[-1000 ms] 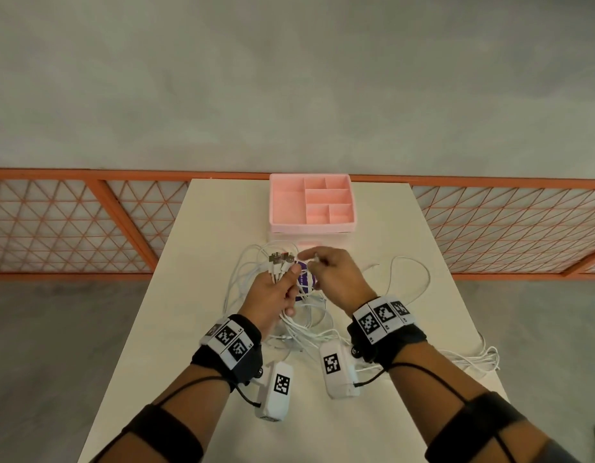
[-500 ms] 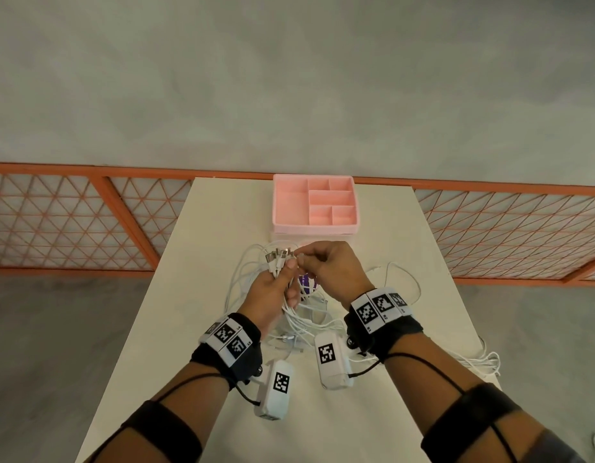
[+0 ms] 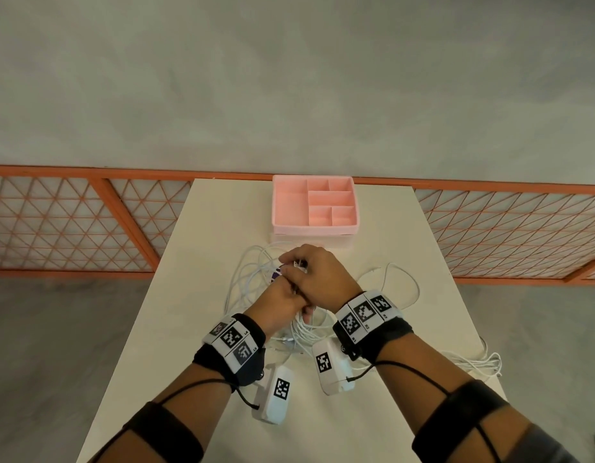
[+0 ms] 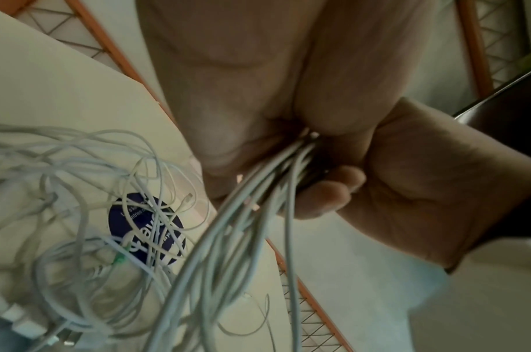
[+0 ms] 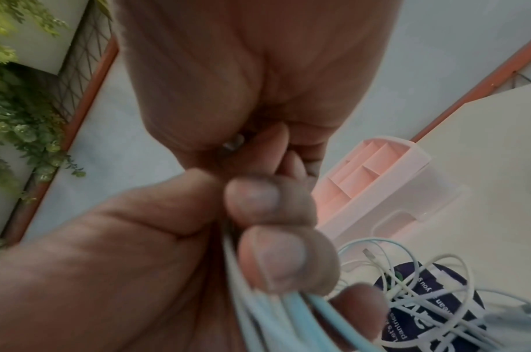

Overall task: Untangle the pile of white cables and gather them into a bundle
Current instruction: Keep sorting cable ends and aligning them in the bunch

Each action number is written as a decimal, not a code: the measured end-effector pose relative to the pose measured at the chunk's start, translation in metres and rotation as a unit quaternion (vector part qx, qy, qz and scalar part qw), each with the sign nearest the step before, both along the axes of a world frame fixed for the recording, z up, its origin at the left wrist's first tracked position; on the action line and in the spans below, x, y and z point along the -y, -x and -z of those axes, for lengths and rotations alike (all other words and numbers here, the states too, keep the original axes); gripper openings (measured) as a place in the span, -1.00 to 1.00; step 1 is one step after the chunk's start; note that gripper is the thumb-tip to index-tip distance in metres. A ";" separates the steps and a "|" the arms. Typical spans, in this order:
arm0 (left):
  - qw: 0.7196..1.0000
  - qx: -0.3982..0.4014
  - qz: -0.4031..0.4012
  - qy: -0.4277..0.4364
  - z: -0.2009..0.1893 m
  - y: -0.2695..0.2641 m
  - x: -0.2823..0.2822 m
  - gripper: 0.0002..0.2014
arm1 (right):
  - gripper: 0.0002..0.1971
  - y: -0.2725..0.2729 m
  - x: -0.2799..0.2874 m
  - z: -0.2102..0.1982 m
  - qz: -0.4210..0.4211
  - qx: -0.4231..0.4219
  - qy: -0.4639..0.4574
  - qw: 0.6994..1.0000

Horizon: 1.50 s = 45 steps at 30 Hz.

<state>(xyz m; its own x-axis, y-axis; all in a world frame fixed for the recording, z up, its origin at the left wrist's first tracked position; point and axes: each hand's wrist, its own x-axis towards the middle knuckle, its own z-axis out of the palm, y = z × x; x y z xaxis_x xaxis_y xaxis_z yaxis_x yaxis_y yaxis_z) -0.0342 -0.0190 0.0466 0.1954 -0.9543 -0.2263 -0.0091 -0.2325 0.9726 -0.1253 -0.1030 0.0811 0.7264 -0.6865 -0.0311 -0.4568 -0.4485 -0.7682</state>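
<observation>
Several white cables (image 3: 246,279) lie tangled on the cream table (image 3: 202,329), over a round purple label (image 4: 145,232). My left hand (image 3: 279,304) grips a bunch of these cables (image 4: 243,214) in its fist, and the strands hang down to the pile. My right hand (image 3: 323,279) lies over the top of the left fist. Its fingers curl round the plug ends that stick up there, and a metal plug tip (image 5: 234,143) shows between them. In the right wrist view the left fingers (image 5: 273,257) wrap the pale strands (image 5: 288,321).
A pink compartment tray (image 3: 314,205) stands just beyond the hands at the table's far edge. One loose cable loop (image 3: 403,279) lies to the right, and more cable (image 3: 480,362) hangs at the right edge. An orange lattice fence (image 3: 72,222) runs behind the table.
My right hand has moved left and closed over the plug ends above the left fist, hiding them. The left hand keeps its grip on the bunch.
</observation>
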 end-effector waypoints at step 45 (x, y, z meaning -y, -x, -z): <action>0.926 -0.169 -0.333 0.059 0.019 -0.055 0.001 -0.74 | -0.71 0.249 0.115 0.059 0.352 -0.431 0.193 0.808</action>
<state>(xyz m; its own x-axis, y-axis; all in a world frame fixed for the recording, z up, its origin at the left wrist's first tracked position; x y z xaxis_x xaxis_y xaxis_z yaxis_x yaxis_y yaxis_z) 0.0209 -0.0197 0.0279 0.6872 -0.6688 -0.2837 0.4069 0.0309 0.9130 -0.3747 -0.2183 0.0220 -0.0249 -0.9997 -0.0021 -0.9940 0.0245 0.1062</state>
